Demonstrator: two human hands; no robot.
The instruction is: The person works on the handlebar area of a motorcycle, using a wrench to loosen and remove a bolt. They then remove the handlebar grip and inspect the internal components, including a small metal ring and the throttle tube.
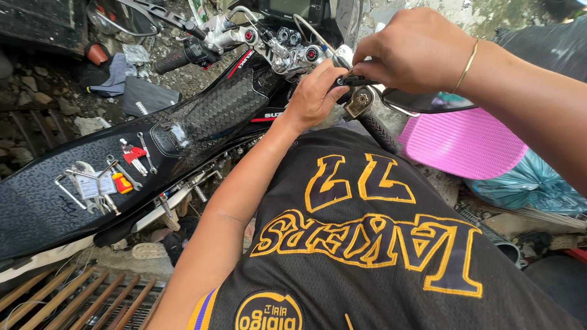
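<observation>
Now, the scene by its parts:
Left hand: fingers curled and closed round the near end of the handlebar, just beside the black lever; its thumb touches the lever.
Right hand: fingers pinched together on the lever's far side, above the metal clamp; a thin gold bangle sits on the wrist.
Handlebar grip: black and ribbed; it slants down to the right from the clamp, touching the black jersey.
Motorcycle seat: black and textured, at the left; a red set of hex keys, spanners and a small screwdriver lie on it.
Pink mat: right of the grip.
</observation>
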